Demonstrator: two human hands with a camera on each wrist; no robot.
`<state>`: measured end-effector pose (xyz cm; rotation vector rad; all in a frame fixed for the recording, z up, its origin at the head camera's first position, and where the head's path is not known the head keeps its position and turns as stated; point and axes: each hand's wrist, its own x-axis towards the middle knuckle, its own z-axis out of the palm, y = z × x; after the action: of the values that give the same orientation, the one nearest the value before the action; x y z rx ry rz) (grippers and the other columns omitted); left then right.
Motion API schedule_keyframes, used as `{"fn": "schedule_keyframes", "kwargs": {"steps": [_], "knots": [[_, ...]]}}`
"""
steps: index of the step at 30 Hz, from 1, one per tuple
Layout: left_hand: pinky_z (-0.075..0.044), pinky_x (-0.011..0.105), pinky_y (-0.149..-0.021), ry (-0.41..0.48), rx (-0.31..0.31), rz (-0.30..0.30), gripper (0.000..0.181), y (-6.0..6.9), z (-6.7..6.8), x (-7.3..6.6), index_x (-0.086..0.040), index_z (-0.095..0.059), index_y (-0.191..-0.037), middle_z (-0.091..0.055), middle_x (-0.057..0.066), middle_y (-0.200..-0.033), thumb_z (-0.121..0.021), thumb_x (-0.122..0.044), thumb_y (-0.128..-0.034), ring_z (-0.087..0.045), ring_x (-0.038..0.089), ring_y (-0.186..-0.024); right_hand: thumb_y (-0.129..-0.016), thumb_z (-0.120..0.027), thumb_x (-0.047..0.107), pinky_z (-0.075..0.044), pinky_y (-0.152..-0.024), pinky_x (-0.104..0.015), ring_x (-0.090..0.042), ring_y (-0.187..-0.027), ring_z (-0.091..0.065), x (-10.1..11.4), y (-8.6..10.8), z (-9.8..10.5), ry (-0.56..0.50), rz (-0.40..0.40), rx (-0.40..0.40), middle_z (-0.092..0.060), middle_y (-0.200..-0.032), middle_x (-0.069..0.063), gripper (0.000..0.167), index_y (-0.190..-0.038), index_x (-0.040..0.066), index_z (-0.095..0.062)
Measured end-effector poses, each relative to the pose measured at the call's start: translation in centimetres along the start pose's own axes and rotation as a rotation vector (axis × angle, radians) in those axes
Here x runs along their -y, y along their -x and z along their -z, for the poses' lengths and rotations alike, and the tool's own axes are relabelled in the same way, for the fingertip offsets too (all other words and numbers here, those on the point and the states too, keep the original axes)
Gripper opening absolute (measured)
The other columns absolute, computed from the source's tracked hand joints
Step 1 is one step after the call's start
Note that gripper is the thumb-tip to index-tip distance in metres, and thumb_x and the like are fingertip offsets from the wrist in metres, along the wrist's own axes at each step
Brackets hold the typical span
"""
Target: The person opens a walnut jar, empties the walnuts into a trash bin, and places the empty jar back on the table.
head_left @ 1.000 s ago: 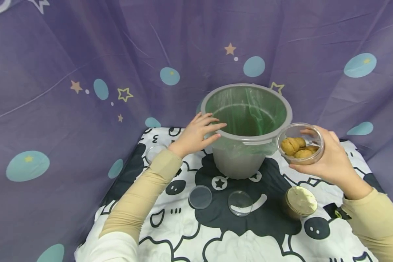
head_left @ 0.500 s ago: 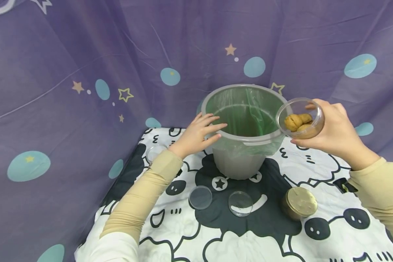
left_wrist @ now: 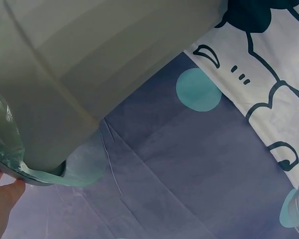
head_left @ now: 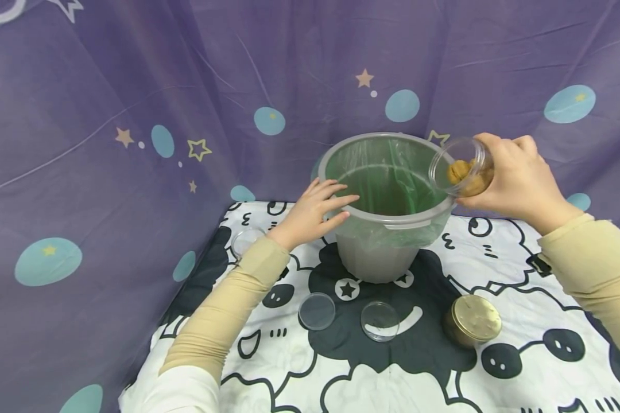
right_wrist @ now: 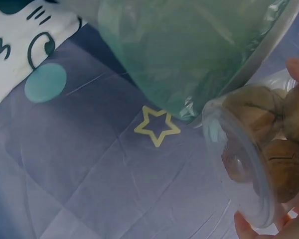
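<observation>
My right hand (head_left: pixel 516 178) grips a clear plastic jar (head_left: pixel 436 166) by its body. The jar has no lid on and lies tilted, its mouth facing left beside the bin's right rim. Round brown walnut-like pieces (right_wrist: pixel 284 169) with cracks sit inside it. The grey bin (head_left: pixel 374 261) has a green translucent liner (head_left: pixel 392 235) folded over its rim. My left hand (head_left: pixel 312 212) rests on the bin's left rim with fingers straight and spread. In the left wrist view, the left thumb (left_wrist: pixel 12 194) shows at the rim.
Two clear round discs, a left one (head_left: pixel 317 311) and a right one (head_left: pixel 380 321), lie on the patterned cloth (head_left: pixel 382 387). A gold-lidded jar (head_left: pixel 475 317) stands at right. A clear round container (head_left: pixel 245 238) is behind my left forearm. A purple curtain (head_left: pixel 310 69) hangs behind.
My right hand has raised the jar from beside the bin to rim height and tipped its mouth leftward. My left hand has stayed on the rim.
</observation>
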<state>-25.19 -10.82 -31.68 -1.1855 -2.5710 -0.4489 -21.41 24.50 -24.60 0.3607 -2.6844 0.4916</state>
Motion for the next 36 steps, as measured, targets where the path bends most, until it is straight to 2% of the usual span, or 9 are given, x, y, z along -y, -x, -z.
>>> {"fn": "schedule_keyframes", "kwargs": {"steps": [7, 13, 23, 36], "knots": [[-0.014, 0.053, -0.116, 0.005, -0.013, -0.01, 0.04, -0.2, -0.2, 0.1, -0.024, -0.054, -0.135, -0.048, 0.011, -0.14, -0.05, -0.037, -0.0975, -0.035, 0.028, -0.135, -0.05, -0.088, 0.031, -0.037, -0.072, -0.063, -0.046, -0.103, -0.04, 0.0, -1.1, -0.2, 0.09, 0.064, -0.02, -0.058, -0.107, -0.02, 0.097, -0.133, 0.006, -0.044], [-0.013, 0.054, -0.116, 0.01, -0.003, -0.005, 0.041, -0.2, -0.2, 0.0, -0.023, -0.054, -0.136, -0.048, 0.011, -0.14, -0.05, -0.037, -0.0976, -0.034, 0.028, -0.136, -0.049, -0.084, 0.029, -0.037, -0.069, -0.064, -0.047, -0.099, -0.041, -0.3, -1.2, -0.5, 0.166, 0.154, -0.063, -0.055, -0.111, -0.023, 0.092, -0.131, 0.009, -0.046], [-0.013, 0.054, -0.117, 0.012, -0.013, -0.004, 0.041, -0.1, -0.3, 0.1, -0.023, -0.053, -0.136, -0.048, 0.011, -0.14, -0.05, -0.037, -0.0976, -0.034, 0.027, -0.137, -0.046, -0.08, 0.029, -0.039, -0.061, -0.063, -0.046, -0.09, -0.045, -0.4, -1.8, -0.6, 0.25, 0.34, -0.161, -0.057, -0.109, -0.02, 0.089, -0.127, 0.01, -0.049], [-0.013, 0.055, -0.116, 0.016, -0.016, -0.002, 0.041, 0.0, -0.3, 0.1, -0.022, -0.053, -0.136, -0.048, 0.011, -0.14, -0.05, -0.036, -0.0977, -0.033, 0.026, -0.137, -0.049, -0.081, 0.023, -0.037, -0.068, -0.065, -0.046, -0.094, -0.045, 0.0, -2.4, -0.6, 0.336, 0.399, -0.112, -0.055, -0.107, -0.024, 0.083, -0.125, 0.012, -0.049]]}}
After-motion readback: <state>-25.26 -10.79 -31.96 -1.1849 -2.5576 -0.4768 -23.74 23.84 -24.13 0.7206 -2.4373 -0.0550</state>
